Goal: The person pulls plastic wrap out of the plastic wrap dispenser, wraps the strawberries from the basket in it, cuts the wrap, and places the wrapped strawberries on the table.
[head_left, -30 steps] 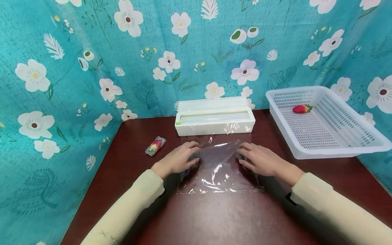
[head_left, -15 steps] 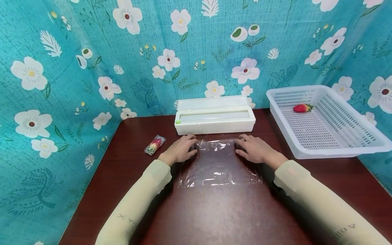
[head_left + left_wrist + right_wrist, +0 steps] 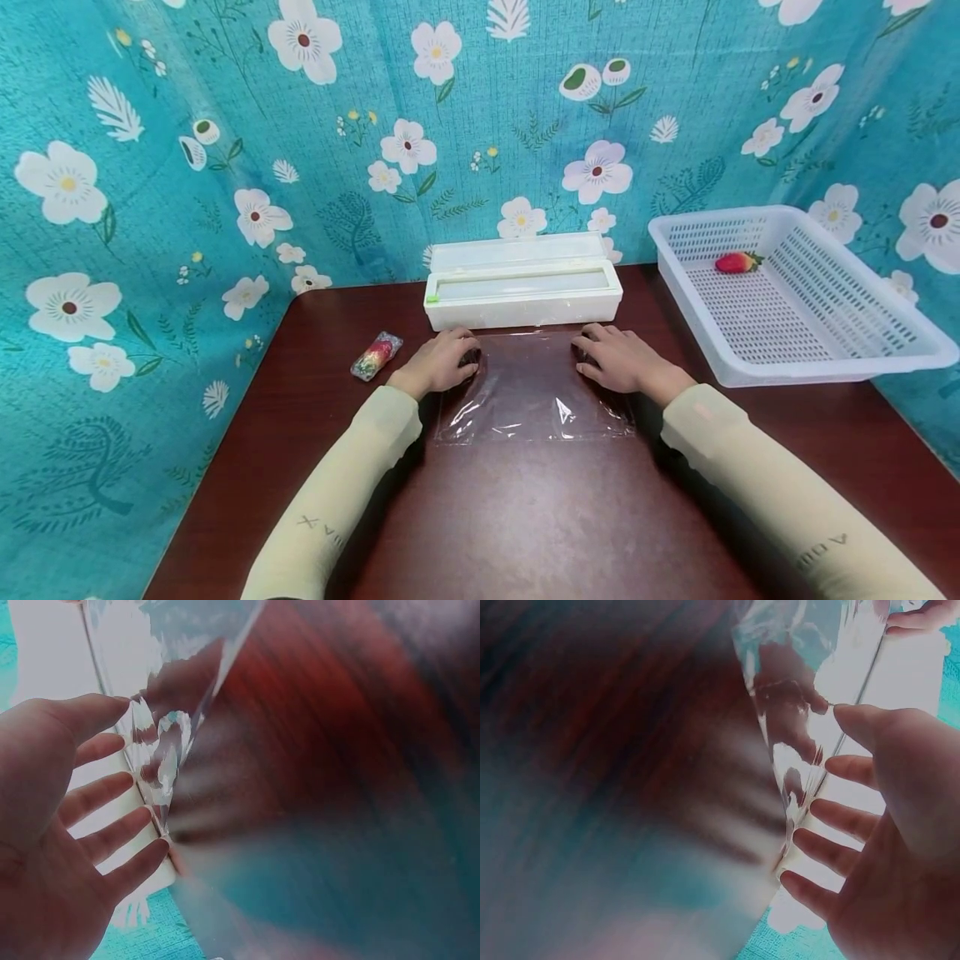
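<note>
A sheet of clear plastic wrap [image 3: 528, 400] lies spread on the dark red table [image 3: 517, 533] in the head view, wrinkled and shiny in places. At its far left corner rests my left hand [image 3: 444, 362], and my right hand [image 3: 618, 360] rests at the far right corner. In the left wrist view the spread fingers [image 3: 120, 832] reach the wrap's edge with their tips, thumb apart from them. The right wrist view has the fingers [image 3: 832, 851] likewise extended, tips at the wrap's edge. Behind the sheet stands a white wrap dispenser box [image 3: 522, 308], lid raised.
A strawberry wrapped in film [image 3: 377, 357] lies left of my left hand. To the right stands a white plastic basket [image 3: 813, 371] with one bare strawberry [image 3: 737, 263] in it. A blue flowered cloth [image 3: 480, 108] hangs behind the table.
Both hands have moved forward toward the box, carrying the wrap's far edge with them. The wrap has gone from raised and rumpled to lying flatter on the table.
</note>
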A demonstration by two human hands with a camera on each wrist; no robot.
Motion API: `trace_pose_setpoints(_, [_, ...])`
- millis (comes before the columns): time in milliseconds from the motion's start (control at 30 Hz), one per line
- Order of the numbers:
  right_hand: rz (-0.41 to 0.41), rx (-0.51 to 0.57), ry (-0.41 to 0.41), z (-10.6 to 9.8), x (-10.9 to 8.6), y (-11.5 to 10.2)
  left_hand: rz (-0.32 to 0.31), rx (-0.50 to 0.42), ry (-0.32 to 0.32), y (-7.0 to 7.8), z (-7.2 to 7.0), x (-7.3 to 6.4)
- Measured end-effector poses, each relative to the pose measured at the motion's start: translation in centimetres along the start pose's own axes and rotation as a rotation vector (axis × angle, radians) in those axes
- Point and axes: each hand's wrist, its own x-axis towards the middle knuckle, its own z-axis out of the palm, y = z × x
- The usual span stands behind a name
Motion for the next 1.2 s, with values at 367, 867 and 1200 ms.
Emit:
trace_pose_setpoints(367, [0.015,0.020,-0.052,-0.5,0.6,0.2,0.000,0.007,0.009,-0.2,0.1,0.3])
trace_pose_setpoints(867, [0.024,0.052,-0.047,-0.3,1.0,0.8,-0.019,0.023,-0.015,-0.4,-0.1,0.6])
trace_pose_setpoints(1200, [0.016,0.049,-0.058,-0.3,1.1,1.0,-0.034,0.032,-0.033,-0.3,-0.2,0.7])
